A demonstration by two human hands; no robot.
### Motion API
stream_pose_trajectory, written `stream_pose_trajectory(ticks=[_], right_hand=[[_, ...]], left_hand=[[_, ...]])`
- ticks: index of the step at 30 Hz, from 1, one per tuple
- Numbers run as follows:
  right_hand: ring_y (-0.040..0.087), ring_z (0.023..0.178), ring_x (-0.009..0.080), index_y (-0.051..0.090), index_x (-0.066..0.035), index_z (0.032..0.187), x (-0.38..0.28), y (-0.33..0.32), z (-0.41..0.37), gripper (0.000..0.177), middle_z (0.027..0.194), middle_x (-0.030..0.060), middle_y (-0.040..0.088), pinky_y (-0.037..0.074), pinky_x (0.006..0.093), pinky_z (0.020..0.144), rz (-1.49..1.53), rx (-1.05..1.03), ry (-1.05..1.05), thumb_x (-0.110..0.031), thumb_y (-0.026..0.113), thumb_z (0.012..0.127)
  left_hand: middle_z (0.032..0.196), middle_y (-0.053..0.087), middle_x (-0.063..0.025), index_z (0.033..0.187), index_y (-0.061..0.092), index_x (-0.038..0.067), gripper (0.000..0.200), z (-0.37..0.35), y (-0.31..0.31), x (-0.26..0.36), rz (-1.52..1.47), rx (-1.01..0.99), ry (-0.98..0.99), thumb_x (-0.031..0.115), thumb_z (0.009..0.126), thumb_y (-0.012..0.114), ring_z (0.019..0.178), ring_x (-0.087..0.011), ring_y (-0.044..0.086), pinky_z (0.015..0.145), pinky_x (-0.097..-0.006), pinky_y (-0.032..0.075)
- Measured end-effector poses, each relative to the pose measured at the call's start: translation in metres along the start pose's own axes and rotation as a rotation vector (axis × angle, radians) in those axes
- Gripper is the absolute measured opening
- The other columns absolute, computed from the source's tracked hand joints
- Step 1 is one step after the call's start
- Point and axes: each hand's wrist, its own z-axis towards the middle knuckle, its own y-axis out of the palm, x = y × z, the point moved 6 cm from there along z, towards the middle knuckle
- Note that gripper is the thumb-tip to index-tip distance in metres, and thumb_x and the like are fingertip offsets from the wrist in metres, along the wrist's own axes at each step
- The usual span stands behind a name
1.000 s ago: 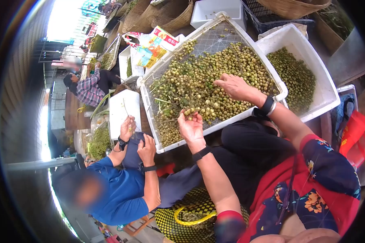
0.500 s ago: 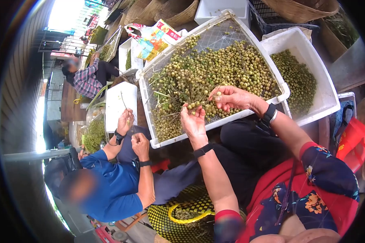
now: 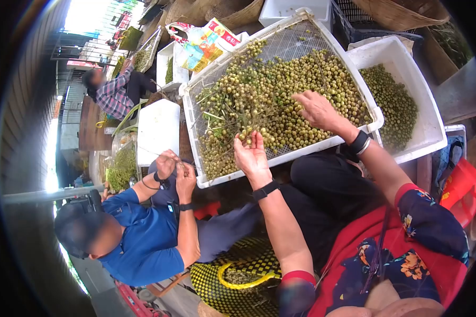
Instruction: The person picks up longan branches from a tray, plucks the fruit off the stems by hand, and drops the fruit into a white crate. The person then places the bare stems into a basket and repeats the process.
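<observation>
A white mesh tray (image 3: 374, 117) in front of me holds a heap of small round yellow-green fruits (image 3: 328, 79), with thin twigs and stems among them. At the tray's near side, my left hand (image 3: 253, 160) is closed, palm up, pinching a sprig of fruits (image 3: 247, 135). My right hand (image 3: 320, 112) hovers over the loose fruits to the right, its fingers stretched out with nothing visible in them. Some fingers of that hand are hidden from this angle.
A white foam box (image 3: 431, 127) of smaller green fruits stands right of the tray. Beyond the tray's left corner lies a printed bag (image 3: 209, 45). At left, a person in blue (image 3: 148, 232) handles a twig. A yellow-black woven basket (image 3: 217, 288) sits below.
My right hand has moved away from my left, rightward and up over the fruits, and its fingers have opened. My left hand stays at the sprig. The neighbour's hands have come together lower down.
</observation>
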Motion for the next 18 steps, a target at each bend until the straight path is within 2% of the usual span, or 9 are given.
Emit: stream_pose_trajectory(ticks=[1, 3, 5, 7, 9, 10, 11, 14, 18], right_hand=[[0.058, 0.085, 0.0299, 0.056, -0.005, 0.114, 0.002, 0.009, 0.002, 0.028, 0.089, 0.0151, 0.059, 0.047, 0.0391, 0.072, 0.100, -0.060, 0.010, -0.014, 0.060, 0.087], [0.056, 0.101, 0.0183, 0.055, -0.007, 0.122, 0.000, 0.039, 0.002, 0.036, 0.114, 0.0100, 0.058, 0.048, 0.0325, 0.082, 0.692, -0.438, 0.254, -0.027, 0.060, 0.093], [0.058, 0.096, 0.0140, 0.053, -0.007, 0.127, -0.018, 0.055, -0.002, 0.041, 0.118, 0.0059, 0.058, 0.050, 0.0325, 0.083, 1.210, -0.530, 0.458, -0.035, 0.054, 0.097], [0.060, 0.092, 0.0150, 0.050, -0.006, 0.131, -0.032, 0.060, -0.001, 0.048, 0.119, 0.0052, 0.058, 0.052, 0.0324, 0.082, 1.356, -0.505, 0.521, -0.040, 0.051, 0.098], [0.062, 0.093, 0.0144, 0.050, -0.004, 0.130, -0.050, 0.071, -0.003, 0.048, 0.118, 0.0065, 0.058, 0.053, 0.0309, 0.082, 1.644, -0.618, 0.588, -0.040, 0.051, 0.098], [0.064, 0.088, 0.0127, 0.054, -0.003, 0.123, -0.056, 0.073, -0.005, 0.039, 0.110, 0.0050, 0.061, 0.055, 0.0267, 0.074, 1.736, -0.626, 0.638, -0.032, 0.055, 0.097], [0.064, 0.088, 0.0127, 0.054, -0.003, 0.123, -0.054, 0.078, -0.006, 0.039, 0.110, 0.0050, 0.061, 0.055, 0.0267, 0.074, 1.736, -0.626, 0.638, -0.032, 0.055, 0.097], [0.065, 0.073, 0.0088, 0.058, -0.003, 0.110, -0.043, 0.089, -0.013, 0.022, 0.093, 0.0031, 0.065, 0.057, 0.0223, 0.065, 1.774, -0.456, 0.718, -0.013, 0.064, 0.091], [0.061, 0.070, 0.0085, 0.057, -0.004, 0.105, -0.037, 0.086, -0.023, 0.017, 0.091, 0.0021, 0.062, 0.056, 0.0228, 0.062, 1.700, -0.249, 0.859, -0.012, 0.064, 0.091]], left_hand=[[0.100, 0.061, -0.0155, 0.116, 0.049, 0.003, 0.029, 0.002, 0.004, -0.005, -0.044, -0.002, -0.037, 0.025, 0.098, 0.049, 0.084, -0.0261, 0.063, 0.077, -0.0384, 0.058], [0.101, 0.062, -0.0159, 0.117, 0.049, 0.003, 0.028, -0.001, 0.008, -0.009, -0.072, -0.021, -0.072, 0.023, 0.098, 0.048, 0.085, -0.0260, 0.063, 0.078, -0.0381, 0.058], [0.101, 0.062, -0.0159, 0.115, 0.050, 0.002, 0.026, -0.001, 0.014, -0.014, -0.149, -0.082, -0.132, 0.022, 0.098, 0.048, 0.086, -0.0260, 0.063, 0.078, -0.0376, 0.058], [0.100, 0.062, -0.0163, 0.114, 0.051, 0.001, 0.025, 0.000, 0.015, -0.019, -0.165, -0.073, -0.167, 0.021, 0.098, 0.048, 0.087, -0.0264, 0.063, 0.079, -0.0380, 0.058], [0.101, 0.062, -0.0170, 0.113, 0.051, 0.000, 0.026, -0.001, 0.015, -0.022, -0.099, -0.092, -0.143, 0.021, 0.098, 0.048, 0.086, -0.0267, 0.064, 0.079, -0.0385, 0.059], [0.100, 0.062, -0.0175, 0.114, 0.050, -0.001, 0.027, -0.001, 0.015, -0.022, -0.088, -0.093, -0.124, 0.021, 0.099, 0.047, 0.085, -0.0268, 0.064, 0.080, -0.0391, 0.059], [0.100, 0.062, -0.0175, 0.114, 0.050, -0.001, 0.027, -0.002, 0.016, -0.022, -0.088, -0.093, -0.124, 0.021, 0.099, 0.047, 0.085, -0.0268, 0.064, 0.080, -0.0391, 0.059], [0.102, 0.062, -0.0181, 0.110, 0.051, -0.002, 0.023, -0.007, 0.015, -0.015, 0.015, -0.071, -0.034, 0.018, 0.100, 0.044, 0.087, -0.0283, 0.064, 0.082, -0.0407, 0.058], [0.101, 0.062, -0.0182, 0.113, 0.050, -0.002, 0.026, -0.004, 0.008, -0.024, 0.033, -0.051, 0.008, 0.018, 0.099, 0.043, 0.087, -0.0291, 0.065, 0.082, -0.0418, 0.058]])
